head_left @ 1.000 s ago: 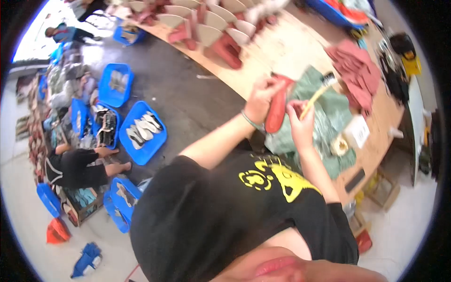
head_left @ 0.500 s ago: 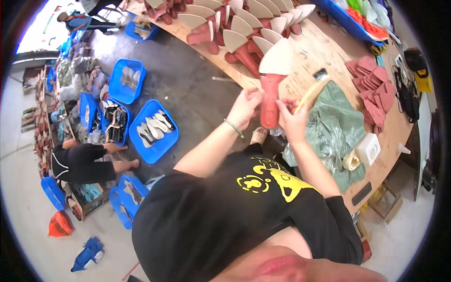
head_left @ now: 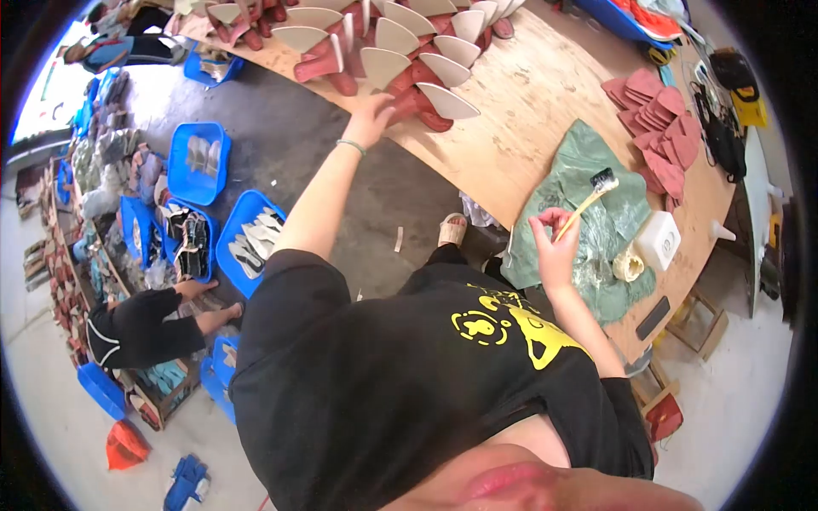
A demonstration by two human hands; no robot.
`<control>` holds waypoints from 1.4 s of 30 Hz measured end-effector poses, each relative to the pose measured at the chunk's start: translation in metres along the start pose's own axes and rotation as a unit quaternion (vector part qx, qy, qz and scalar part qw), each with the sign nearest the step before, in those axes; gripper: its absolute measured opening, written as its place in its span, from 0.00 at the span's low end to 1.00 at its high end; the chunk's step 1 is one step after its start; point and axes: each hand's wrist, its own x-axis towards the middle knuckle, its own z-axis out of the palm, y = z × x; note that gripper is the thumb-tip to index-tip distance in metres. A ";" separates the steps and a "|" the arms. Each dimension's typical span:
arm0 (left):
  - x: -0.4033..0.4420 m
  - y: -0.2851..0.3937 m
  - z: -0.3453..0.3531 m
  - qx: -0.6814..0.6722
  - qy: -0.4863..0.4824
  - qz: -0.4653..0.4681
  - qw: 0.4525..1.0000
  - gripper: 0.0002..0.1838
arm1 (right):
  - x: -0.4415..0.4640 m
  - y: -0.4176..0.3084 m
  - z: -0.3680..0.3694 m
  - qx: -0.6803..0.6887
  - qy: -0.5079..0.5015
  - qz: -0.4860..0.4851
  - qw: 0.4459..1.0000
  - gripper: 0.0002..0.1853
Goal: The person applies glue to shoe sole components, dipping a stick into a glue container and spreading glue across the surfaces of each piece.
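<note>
My left hand [head_left: 368, 119] reaches out to the table's edge, its fingers closed on the end of a red shoe upper [head_left: 416, 104] with a cream, fan-shaped panel [head_left: 448, 101] standing up from it. This piece lies at the near end of a group of similar red and cream pieces [head_left: 392, 43]. In my right hand [head_left: 555, 243] is a brush [head_left: 581, 209] with a yellow handle, pinched between thumb and fingers. Its dark bristles, whitish at the tip, hang over a green plastic sheet [head_left: 562, 183]. An open, cream-crusted container [head_left: 629, 266] sits on the sheet.
Stacked red flat pieces [head_left: 656, 119] lie on the wooden table [head_left: 511, 102], and a white box [head_left: 659, 241] stands by the sheet. Blue bins [head_left: 198, 162] fill part of the floor at left, where another person [head_left: 145, 328] bends over. My foot [head_left: 452, 228] shows below.
My left hand has carried the red upper from in front of me to the group at the upper left. My right hand has let go of the upper and moved down with the brush.
</note>
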 end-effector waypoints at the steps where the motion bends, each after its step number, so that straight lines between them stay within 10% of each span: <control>1: 0.009 -0.001 0.001 -0.011 -0.025 0.002 1.000 0.16 | -0.006 0.001 -0.007 -0.022 0.000 0.003 1.000 0.20; 4: 0.013 0.011 0.012 -0.020 0.059 -0.018 0.998 0.15 | -0.016 0.010 -0.017 -0.011 0.016 0.009 1.000 0.20; 9: -0.003 0.057 0.019 0.358 0.234 0.014 0.904 0.21 | -0.025 0.007 -0.025 0.029 0.055 0.017 0.998 0.21; 12: -0.008 0.073 0.039 -0.092 0.306 -0.107 0.942 0.20 | -0.025 -0.002 -0.031 0.049 0.068 0.013 0.996 0.21; 17: -0.017 0.179 -0.011 -0.752 0.219 -0.197 0.590 0.16 | -0.028 -0.008 -0.047 0.063 0.080 0.016 0.995 0.20; 20: -0.025 0.252 -0.042 -0.886 0.056 -0.106 0.449 0.14 | -0.035 -0.005 -0.053 0.101 0.084 -0.015 0.991 0.20; 26: -0.040 0.294 -0.059 -0.920 -0.070 -0.052 0.383 0.12 | -0.056 -0.011 -0.065 0.100 0.098 -0.016 0.990 0.20; 31: -0.059 0.290 -0.062 -0.921 -0.098 -0.019 0.378 0.11 | -0.079 -0.007 -0.080 0.061 0.109 -0.021 0.992 0.19; 34: -0.064 0.288 -0.063 -0.860 -0.125 -0.019 0.494 0.12 | -0.088 -0.007 -0.088 0.067 0.121 0.003 0.990 0.20; 38: -0.080 0.266 -0.028 -0.474 -0.088 -0.127 0.867 0.20 | -0.094 -0.008 -0.099 0.070 0.141 0.005 0.988 0.19; 42: -0.117 0.240 0.018 -0.362 -0.151 -0.123 0.911 0.30 | -0.096 -0.009 -0.110 0.037 0.165 -0.008 0.986 0.19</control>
